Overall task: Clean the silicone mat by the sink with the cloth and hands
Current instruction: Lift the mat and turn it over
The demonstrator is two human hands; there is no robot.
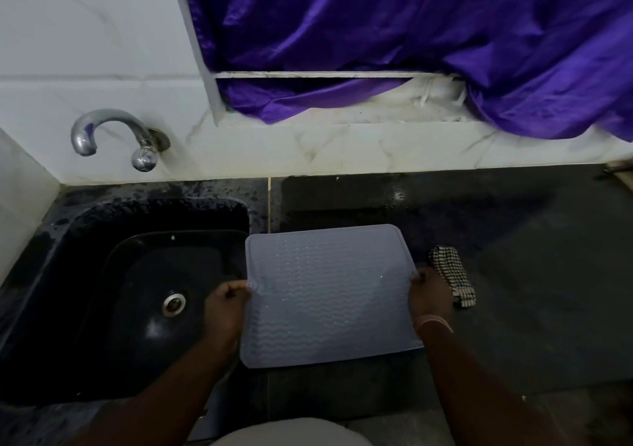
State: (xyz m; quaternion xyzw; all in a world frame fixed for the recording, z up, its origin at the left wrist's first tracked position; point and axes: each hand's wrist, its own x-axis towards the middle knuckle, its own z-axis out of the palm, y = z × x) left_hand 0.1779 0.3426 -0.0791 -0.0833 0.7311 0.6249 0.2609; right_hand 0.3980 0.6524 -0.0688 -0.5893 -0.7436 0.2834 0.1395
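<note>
A pale grey-blue silicone mat [329,295] with a wavy ribbed pattern and water drops sits at the right edge of the sink, partly over the dark counter. My left hand [224,303] grips its left edge, over the sink basin. My right hand [430,295] grips its right edge. A black-and-white checked cloth [452,274] lies crumpled on the counter just right of my right hand, touched by neither hand.
The black sink [102,274] with a metal drain [174,303] fills the left. A chrome tap [113,137] juts from the white tiled wall above it. Dark wet counter [531,291] stretches right. Purple fabric [411,34] hangs over the ledge behind.
</note>
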